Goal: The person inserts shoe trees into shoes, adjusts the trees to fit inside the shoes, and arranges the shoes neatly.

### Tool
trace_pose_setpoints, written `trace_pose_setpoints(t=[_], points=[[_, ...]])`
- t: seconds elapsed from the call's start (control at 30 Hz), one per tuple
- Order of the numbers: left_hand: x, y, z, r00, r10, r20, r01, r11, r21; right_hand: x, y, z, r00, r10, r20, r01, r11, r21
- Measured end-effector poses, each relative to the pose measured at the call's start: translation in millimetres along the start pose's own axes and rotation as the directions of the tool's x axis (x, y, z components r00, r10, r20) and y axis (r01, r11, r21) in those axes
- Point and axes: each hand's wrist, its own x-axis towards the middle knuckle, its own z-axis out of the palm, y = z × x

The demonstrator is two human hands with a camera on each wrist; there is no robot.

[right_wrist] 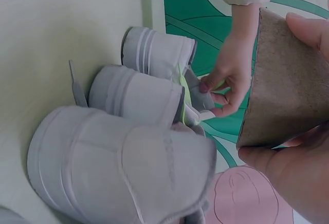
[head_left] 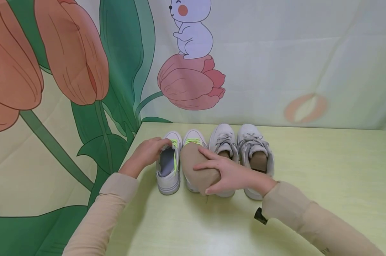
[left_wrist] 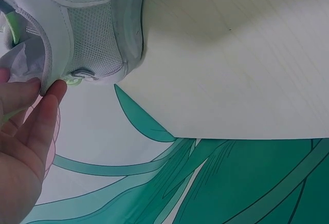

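My left hand (head_left: 147, 153) pinches the edge of the opening of the leftmost white sneaker (head_left: 168, 185), which has neon green laces. In the left wrist view, thumb and fingers hold that edge beside a mesh panel (left_wrist: 96, 39). My right hand (head_left: 232, 174) grips a brown cardboard piece (head_left: 193, 163), fingers spread on one side and thumb at its lower edge. The cardboard, with a rounded outline, hangs over the second green-laced sneaker (head_left: 194, 134) and hides most of it. From the right wrist, the cardboard (right_wrist: 290, 80) shows a flat face with a straight edge.
To the right stand two larger white sneakers with grey laces, one (head_left: 223, 131) partly behind my right hand and the other (head_left: 248, 132) beside it. Brown inserts (head_left: 258, 161) sit inside them. The pale table (head_left: 333, 170) meets a printed cloth (head_left: 260, 71) behind.
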Motion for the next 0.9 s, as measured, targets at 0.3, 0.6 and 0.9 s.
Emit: trace_pose_setpoints(t=[0.3,0.6,0.9], points=[[0.4,0.5,-1.2,1.000,-0.007,0.014,0.007,1.000,0.003,16,-2,8,0.999,-0.032,0.035,0.032,0.999,0.009],[0.9,-0.4,-0.9,1.000,0.004,0.003,-0.004,1.000,0.027,31,-4,16,0.997,-0.014,0.072,0.013,1.000,0.020],[0.1,1.1,-1.4,1.000,0.001,0.002,-0.001,1.000,0.019,46,-7,26,0.993,-0.008,0.118,0.005,1.000,0.029]])
